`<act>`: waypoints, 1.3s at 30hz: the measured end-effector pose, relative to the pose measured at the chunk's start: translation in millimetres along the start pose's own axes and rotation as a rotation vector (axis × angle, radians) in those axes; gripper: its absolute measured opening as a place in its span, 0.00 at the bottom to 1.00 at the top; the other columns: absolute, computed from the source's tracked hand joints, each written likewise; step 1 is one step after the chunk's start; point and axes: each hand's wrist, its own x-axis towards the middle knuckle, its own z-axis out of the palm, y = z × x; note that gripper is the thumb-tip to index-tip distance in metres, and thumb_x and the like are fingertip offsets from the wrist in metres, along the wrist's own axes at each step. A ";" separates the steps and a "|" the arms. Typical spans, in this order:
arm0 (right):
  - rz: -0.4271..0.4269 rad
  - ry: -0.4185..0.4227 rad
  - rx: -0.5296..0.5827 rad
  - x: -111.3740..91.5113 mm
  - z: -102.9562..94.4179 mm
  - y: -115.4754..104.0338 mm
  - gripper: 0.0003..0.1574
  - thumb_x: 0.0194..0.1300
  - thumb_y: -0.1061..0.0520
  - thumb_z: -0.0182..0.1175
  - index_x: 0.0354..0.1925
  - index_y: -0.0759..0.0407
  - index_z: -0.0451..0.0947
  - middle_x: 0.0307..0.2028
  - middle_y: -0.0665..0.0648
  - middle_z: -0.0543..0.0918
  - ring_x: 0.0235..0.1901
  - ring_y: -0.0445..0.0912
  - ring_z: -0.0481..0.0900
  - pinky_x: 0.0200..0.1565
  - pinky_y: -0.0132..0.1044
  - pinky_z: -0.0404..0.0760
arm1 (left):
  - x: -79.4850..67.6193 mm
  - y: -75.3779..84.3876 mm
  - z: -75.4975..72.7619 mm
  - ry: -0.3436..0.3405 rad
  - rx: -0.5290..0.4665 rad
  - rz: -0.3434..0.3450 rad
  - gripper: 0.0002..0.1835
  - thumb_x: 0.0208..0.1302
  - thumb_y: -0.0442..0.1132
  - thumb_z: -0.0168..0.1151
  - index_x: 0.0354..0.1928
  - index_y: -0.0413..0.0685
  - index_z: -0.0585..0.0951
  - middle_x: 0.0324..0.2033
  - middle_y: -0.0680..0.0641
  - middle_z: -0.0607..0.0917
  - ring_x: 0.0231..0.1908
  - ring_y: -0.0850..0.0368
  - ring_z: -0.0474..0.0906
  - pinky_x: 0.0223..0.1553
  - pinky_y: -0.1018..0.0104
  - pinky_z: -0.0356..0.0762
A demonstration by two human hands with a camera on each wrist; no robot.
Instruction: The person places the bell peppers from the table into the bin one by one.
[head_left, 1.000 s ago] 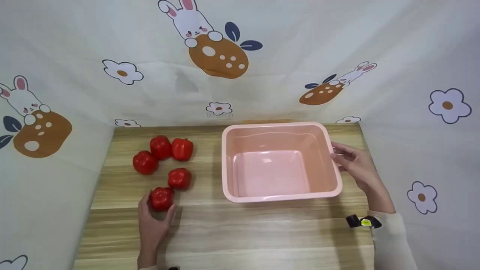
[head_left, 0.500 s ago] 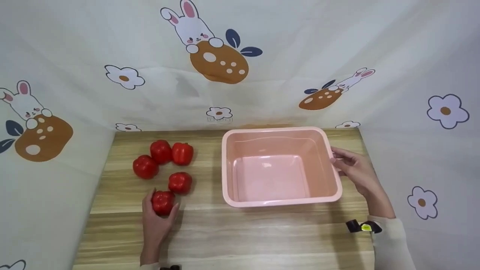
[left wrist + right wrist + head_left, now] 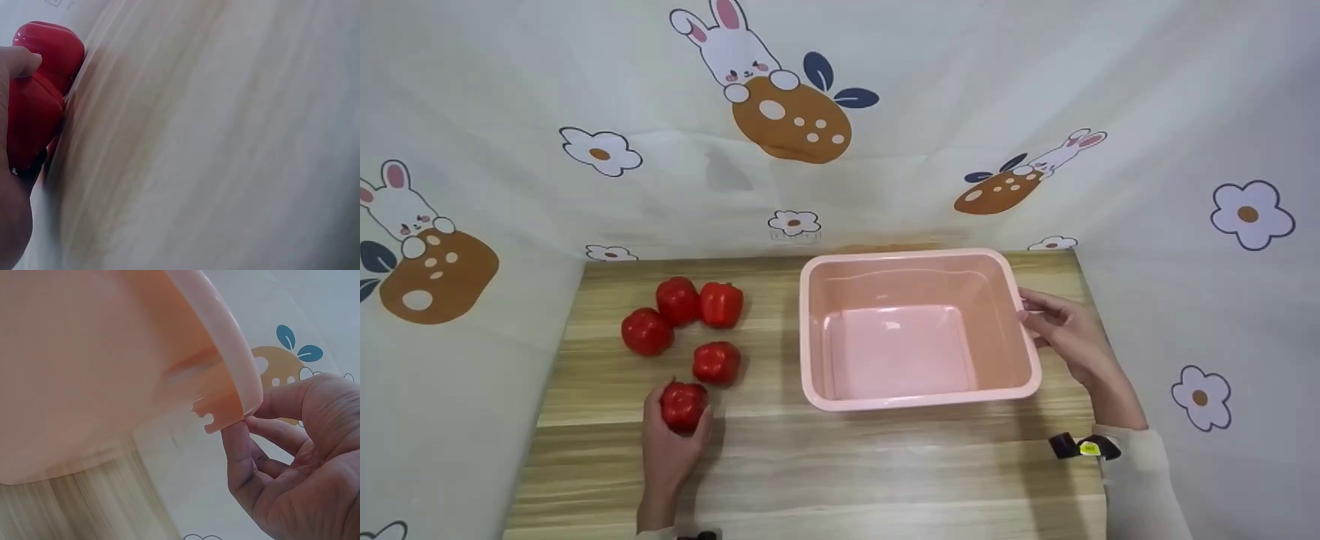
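Curling round a red bell pepper (image 3: 684, 407), the person's left hand (image 3: 669, 450) is clamped on it, thumb to one side and fingers to the other, toward the near left part of the wooden tabletop (image 3: 885, 472); whether the pepper's underside touches the wood, I cannot tell. Just beyond it sits a second pepper (image 3: 718, 363), and farther back three more lie close together: a left pepper (image 3: 647, 331), a middle pepper (image 3: 678, 301) and a right pepper (image 3: 721, 304). Well apart from these, over the right half of the tabletop, is a pink basin (image 3: 919, 401), open side up. At its right end the right hand (image 3: 1069, 337) pinches the rim, thumb and fingers brought together on it. A pale sleeve (image 3: 1136, 480) covers that arm, and near the wrist I see a black band (image 3: 1107, 448) with a bright yellow patch. Pale cloth (image 3: 900, 187) printed with rabbits, white flowers and spotted brown shapes hangs behind and on both sides.
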 end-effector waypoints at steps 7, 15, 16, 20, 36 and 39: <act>-0.005 0.004 0.000 0.5 0.6 -0.5 0.33 0.76 0.59 0.63 0.74 0.67 0.70 0.46 0.41 0.87 0.40 0.35 0.89 0.38 0.37 0.92 | 0.6 16.3 -10.1 0.019 -0.048 -0.051 0.43 0.59 0.33 0.78 0.74 0.39 0.67 0.68 0.36 0.75 0.69 0.40 0.72 0.68 0.31 0.73; 0.003 0.013 -0.008 1.2 2.7 -2.7 0.33 0.76 0.59 0.63 0.74 0.65 0.71 0.48 0.48 0.87 0.41 0.36 0.89 0.39 0.39 0.92 | 6.3 43.4 -15.1 0.031 -0.038 -0.063 0.44 0.60 0.32 0.76 0.76 0.42 0.66 0.69 0.39 0.75 0.67 0.54 0.70 0.66 0.59 0.76; 0.004 0.018 -0.014 1.0 3.0 -3.3 0.33 0.76 0.59 0.63 0.74 0.65 0.71 0.48 0.49 0.87 0.41 0.36 0.88 0.39 0.39 0.92 | 7.7 47.8 -15.0 0.024 -0.033 -0.058 0.44 0.60 0.32 0.77 0.76 0.44 0.65 0.69 0.40 0.75 0.67 0.57 0.69 0.64 0.65 0.74; 0.000 0.033 -0.052 -0.9 5.5 -7.5 0.32 0.76 0.59 0.63 0.73 0.65 0.72 0.52 0.58 0.85 0.41 0.36 0.88 0.39 0.41 0.93 | 16.3 67.6 -14.4 -0.014 -0.079 -0.051 0.44 0.61 0.33 0.76 0.77 0.47 0.64 0.72 0.44 0.73 0.68 0.61 0.67 0.63 0.70 0.71; 0.009 0.017 -0.098 -2.9 1.0 -8.9 0.32 0.77 0.59 0.60 0.74 0.65 0.70 0.60 0.72 0.80 0.42 0.34 0.86 0.39 0.39 0.92 | 41.1 117.2 12.0 -0.108 -0.217 0.102 0.43 0.57 0.32 0.78 0.73 0.46 0.68 0.70 0.47 0.76 0.67 0.62 0.70 0.64 0.64 0.77; 0.006 0.013 -0.098 -1.4 3.0 -8.1 0.33 0.77 0.58 0.60 0.75 0.65 0.69 0.61 0.73 0.80 0.42 0.34 0.86 0.39 0.39 0.92 | 44.0 122.6 13.3 -0.114 -0.224 0.104 0.43 0.56 0.32 0.78 0.73 0.46 0.68 0.70 0.47 0.75 0.67 0.56 0.71 0.64 0.50 0.78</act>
